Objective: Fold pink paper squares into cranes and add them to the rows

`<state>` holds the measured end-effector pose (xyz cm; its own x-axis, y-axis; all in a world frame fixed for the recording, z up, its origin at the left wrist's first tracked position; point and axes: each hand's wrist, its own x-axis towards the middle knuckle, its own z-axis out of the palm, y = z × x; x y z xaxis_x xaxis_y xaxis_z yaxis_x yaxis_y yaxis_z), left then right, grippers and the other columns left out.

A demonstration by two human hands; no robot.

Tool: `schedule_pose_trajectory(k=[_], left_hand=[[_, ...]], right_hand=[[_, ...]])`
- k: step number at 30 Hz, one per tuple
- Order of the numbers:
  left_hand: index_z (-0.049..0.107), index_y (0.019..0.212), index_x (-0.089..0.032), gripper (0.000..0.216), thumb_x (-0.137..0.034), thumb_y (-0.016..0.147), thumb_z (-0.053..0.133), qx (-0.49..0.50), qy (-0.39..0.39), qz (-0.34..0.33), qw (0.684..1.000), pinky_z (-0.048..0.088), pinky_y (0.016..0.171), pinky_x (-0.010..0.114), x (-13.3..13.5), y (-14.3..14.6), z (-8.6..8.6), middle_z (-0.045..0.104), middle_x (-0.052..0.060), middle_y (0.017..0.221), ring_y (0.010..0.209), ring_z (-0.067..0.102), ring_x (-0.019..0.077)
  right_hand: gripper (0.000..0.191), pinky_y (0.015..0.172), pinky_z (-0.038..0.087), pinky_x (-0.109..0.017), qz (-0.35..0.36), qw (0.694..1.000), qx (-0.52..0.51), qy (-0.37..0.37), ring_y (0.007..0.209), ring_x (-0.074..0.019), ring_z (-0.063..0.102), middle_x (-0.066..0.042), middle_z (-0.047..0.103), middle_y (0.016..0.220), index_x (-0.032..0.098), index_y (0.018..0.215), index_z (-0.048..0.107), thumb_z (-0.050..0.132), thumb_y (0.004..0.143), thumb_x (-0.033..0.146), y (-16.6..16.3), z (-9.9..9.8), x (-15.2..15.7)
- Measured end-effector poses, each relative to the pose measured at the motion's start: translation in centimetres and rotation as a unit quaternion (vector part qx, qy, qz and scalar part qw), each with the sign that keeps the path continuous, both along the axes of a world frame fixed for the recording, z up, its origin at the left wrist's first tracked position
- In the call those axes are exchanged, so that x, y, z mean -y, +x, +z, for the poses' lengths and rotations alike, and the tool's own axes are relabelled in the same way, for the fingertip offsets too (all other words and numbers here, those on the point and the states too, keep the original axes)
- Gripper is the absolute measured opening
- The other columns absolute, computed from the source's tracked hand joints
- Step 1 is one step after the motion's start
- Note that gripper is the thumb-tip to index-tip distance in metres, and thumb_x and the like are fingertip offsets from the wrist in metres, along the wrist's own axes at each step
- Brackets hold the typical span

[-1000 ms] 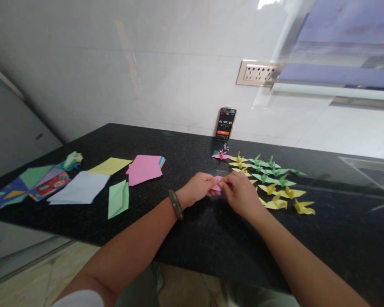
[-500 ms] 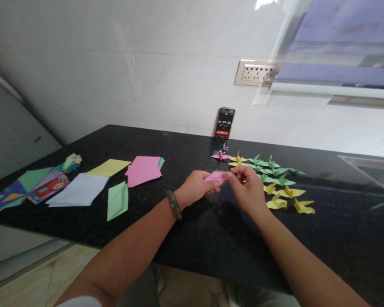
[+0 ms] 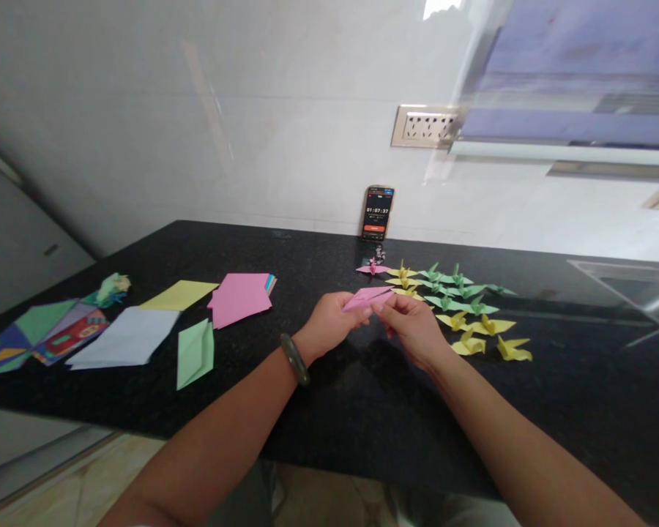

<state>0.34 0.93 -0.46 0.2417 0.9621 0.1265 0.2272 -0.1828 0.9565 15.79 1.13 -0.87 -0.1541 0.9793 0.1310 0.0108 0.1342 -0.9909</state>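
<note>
Both my hands hold a small folded pink paper [image 3: 367,297] just above the black counter [image 3: 329,395]. My left hand [image 3: 329,323], with a dark bangle on its wrist, pinches the paper's left part. My right hand [image 3: 411,327] pinches its right end with fingers closed. Right behind and beside my right hand lie several folded paper cranes: yellow ones [image 3: 475,334], green ones [image 3: 451,290] and one pink crane [image 3: 371,268].
A phone [image 3: 377,212] with a running timer leans on the tiled wall. Left on the counter lie a pink paper stack [image 3: 239,298], a yellow sheet [image 3: 179,295], a white sheet [image 3: 124,337], a folded green sheet [image 3: 195,353] and patterned papers [image 3: 38,337]. A socket plate [image 3: 424,126] is on the wall.
My hands lifted the pink paper off the counter and turned it, so more of it shows between my fingers. The view shifted slightly left.
</note>
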Motion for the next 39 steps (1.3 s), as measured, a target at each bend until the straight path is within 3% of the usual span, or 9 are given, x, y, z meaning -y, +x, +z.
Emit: schedule_pose_trajectory(k=[3, 8, 19, 28, 34, 39], left_hand=[[0.057, 0.072, -0.013, 0.026, -0.037, 0.077, 0.051, -0.043, 0.040, 0.028, 0.998, 0.037, 0.051, 0.021, -0.1, 0.0, -0.3, 0.055, 0.000, 0.059, 0.054, 0.050, 0.0101], [0.053, 0.065, -0.015, 0.032, -0.041, 0.081, 0.044, -0.081, 0.067, -0.004, 0.994, 0.034, 0.049, 0.021, -0.1, 0.0, -0.5, 0.051, -0.002, 0.055, 0.050, 0.047, 0.0092], [0.053, 0.062, -0.014, 0.031, -0.038, 0.081, 0.046, -0.054, 0.049, -0.028, 0.997, 0.037, 0.052, 0.022, 0.2, 0.1, -0.2, 0.054, -0.001, 0.055, 0.051, 0.049, 0.0098], [0.054, 0.058, -0.013, 0.028, -0.032, 0.078, 0.049, -0.004, 0.045, -0.034, 0.998, 0.037, 0.054, 0.022, 0.6, 0.4, 0.2, 0.054, 0.000, 0.054, 0.052, 0.048, 0.0093], [0.057, 0.070, -0.011, 0.022, -0.030, 0.078, 0.050, 0.093, -0.047, -0.055, 0.993, 0.043, 0.057, 0.023, 0.8, 1.0, 0.2, 0.060, 0.002, 0.063, 0.055, 0.053, 0.0092], [0.059, 0.070, -0.012, 0.019, -0.029, 0.076, 0.054, 0.045, -0.001, -0.003, 0.999, 0.044, 0.057, 0.022, 0.6, 1.0, 0.2, 0.061, 0.002, 0.065, 0.057, 0.054, 0.0097]], right_hand=[[0.030, 0.039, 0.027, -0.021, -0.007, 1.000, 0.001, -0.003, 0.040, -0.0058, 0.035, 0.006, 0.044, 0.047, 0.017, 0.057, 0.050, 0.067, 0.067, 0.040, 0.1, -0.2, -0.2], [0.030, 0.040, 0.027, -0.021, -0.001, 1.000, 0.010, 0.023, 0.040, -0.0056, 0.036, 0.007, 0.044, 0.046, 0.016, 0.055, 0.049, 0.067, 0.067, 0.038, 0.2, -0.2, -0.3], [0.028, 0.037, 0.028, -0.020, 0.002, 0.998, -0.052, -0.035, 0.038, -0.0050, 0.037, 0.005, 0.049, 0.048, 0.015, 0.054, 0.055, 0.070, 0.063, 0.036, 0.0, 0.1, -0.1], [0.026, 0.038, 0.028, -0.020, -0.014, 0.997, -0.069, -0.027, 0.037, -0.0055, 0.039, 0.004, 0.049, 0.045, 0.015, 0.050, 0.054, 0.069, 0.064, 0.031, -0.4, 0.3, 0.1], [0.027, 0.037, 0.031, -0.020, -0.022, 0.994, -0.102, -0.043, 0.037, -0.0058, 0.039, 0.004, 0.049, 0.045, 0.015, 0.048, 0.051, 0.067, 0.065, 0.030, -0.3, 0.2, -0.1], [0.030, 0.037, 0.030, -0.020, -0.035, 0.996, -0.079, -0.020, 0.037, -0.0057, 0.038, 0.005, 0.046, 0.044, 0.016, 0.049, 0.049, 0.066, 0.066, 0.033, 0.1, 0.4, -0.2]])
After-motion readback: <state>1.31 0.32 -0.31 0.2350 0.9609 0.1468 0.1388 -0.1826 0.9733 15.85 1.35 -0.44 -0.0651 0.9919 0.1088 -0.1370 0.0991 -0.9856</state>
